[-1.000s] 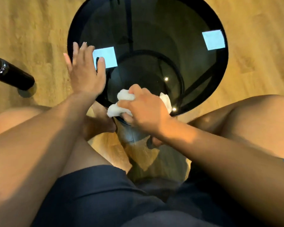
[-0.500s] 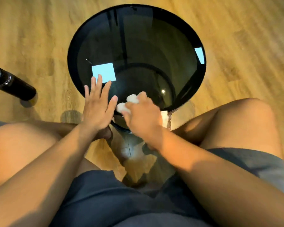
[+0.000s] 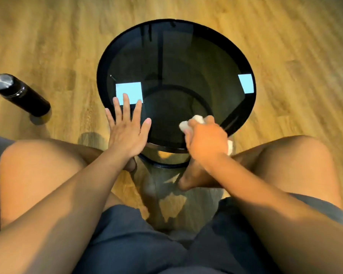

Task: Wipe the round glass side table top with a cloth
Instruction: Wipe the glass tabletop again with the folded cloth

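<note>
The round side table (image 3: 186, 62) has a dark smoked glass top in a black rim and stands on the wooden floor between my knees. My right hand (image 3: 206, 139) grips a bunched white cloth (image 3: 193, 120) and presses it on the near right part of the glass. A bit of the cloth also shows under my wrist at the rim. My left hand (image 3: 127, 129) lies flat on the near left edge of the glass, fingers straight and spread.
A black bottle (image 3: 20, 94) with a silver cap stands on the floor to the left of the table. My bare knees and feet flank the table's base. Two pale square reflections show on the glass.
My right hand has slid the cloth rightward along the near edge of the glass. My left hand has stayed flat at the near left edge. The view has pulled back and shifted.
</note>
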`<state>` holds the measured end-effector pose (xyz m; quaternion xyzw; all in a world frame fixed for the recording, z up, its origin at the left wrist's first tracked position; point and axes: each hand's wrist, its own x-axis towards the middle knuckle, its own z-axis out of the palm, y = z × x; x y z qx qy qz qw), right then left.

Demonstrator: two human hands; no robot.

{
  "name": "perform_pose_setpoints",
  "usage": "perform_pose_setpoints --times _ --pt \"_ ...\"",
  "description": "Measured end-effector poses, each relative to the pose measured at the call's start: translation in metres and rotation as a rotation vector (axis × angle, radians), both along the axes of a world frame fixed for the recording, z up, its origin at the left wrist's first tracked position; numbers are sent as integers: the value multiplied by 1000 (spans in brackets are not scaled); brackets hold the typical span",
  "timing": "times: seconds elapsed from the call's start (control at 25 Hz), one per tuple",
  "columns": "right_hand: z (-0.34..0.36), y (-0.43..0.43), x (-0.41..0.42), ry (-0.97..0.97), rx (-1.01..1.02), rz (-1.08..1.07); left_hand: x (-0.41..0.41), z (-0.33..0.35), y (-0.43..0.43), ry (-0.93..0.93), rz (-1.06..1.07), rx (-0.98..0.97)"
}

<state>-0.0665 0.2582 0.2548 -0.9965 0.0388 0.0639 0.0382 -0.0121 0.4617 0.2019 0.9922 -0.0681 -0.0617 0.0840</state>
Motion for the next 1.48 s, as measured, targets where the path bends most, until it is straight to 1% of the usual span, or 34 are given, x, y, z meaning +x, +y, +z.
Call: perform_pose_setpoints --times 0.08,0.12,0.16,0.2,0.28,0.36,0.4,0.44,0.48,0.56,0.64,0.68,0.72,0.76,0.8,0.88,0.96,1.0,1.04,1.08,1.12,1.16,1.2,1.28,1.32,1.36,1.4,1.44,1.48 --pt "-2 65 -11 47 38 213 1 0 4 17 17 1" --pt "-4 68 -6 61 49 284 2 0 5 24 18 6" --pt "4 56 4 72 80 300 2 0 5 33 22 3" --pt "1 25 14 80 62 276 4 0 5 40 31 -6" --pt "-1 -52 32 88 -36 147 5 0 6 54 51 -25" --pt "3 -127 48 87 -212 -75 4 -1 7 52 44 -41" --pt "3 -146 55 87 -203 -178 4 -1 8 42 34 -49" --pt "3 -142 58 40 -170 -235 5 0 10 28 25 -65" --pt "5 -112 56 8 -131 -246 6 1 13 7 24 -94" --pt "-5 -27 40 -18 -66 -159 8 3 17 -52 34 -193" --pt "-5 64 24 -5 28 50 8 7 20 -84 31 -341" --pt "-6 93 21 48 55 175 7 10 20 -87 50 -428" --pt "-3 108 23 85 99 266 8 12 19 -83 90 -499" --pt "-2 100 31 80 134 319 10 13 17 -89 120 -533" --pt "-1 80 35 62 141 336 11 13 14 -99 124 -512" --pt "0 9 37 54 29 283 13 7 7 -121 83 -383" --pt "4 -83 45 21 -103 73 14 -2 4 -115 46 -251" --pt "6 -123 52 41 -187 -42 14 -6 4 -121 38 -194" --pt "7 -146 58 53 -216 -147 14 -9 4 -131 31 -154" --pt "5 -147 64 21 -185 -242 15 -9 5 -132 23 -129" --pt "3 -127 67 -41 -120 -302 16 -9 4 -125 19 -119" --pt "-2 -88 66 -71 -72 -295 17 -8 4 -119 23 -125" --pt "-9 -42 62 -90 -9 -230 16 -8 3 -120 29 -176" --pt "-14 54 46 -85 121 -22 14 -2 4 -135 47 -405" --pt "-11 92 40 -42 176 82 15 1 8 -148 76 -517" --pt "-8 111 39 8 232 160 18 4 12 -153 120 -577" --pt "-7 112 44 33 280 233 21 8 17 -148 164 -569" --pt "-6 98 49 22 289 280 24 11 20 -142 172 -507" --pt "-4 75 52 -1 272 280 26 11 19 -142 137 -421"
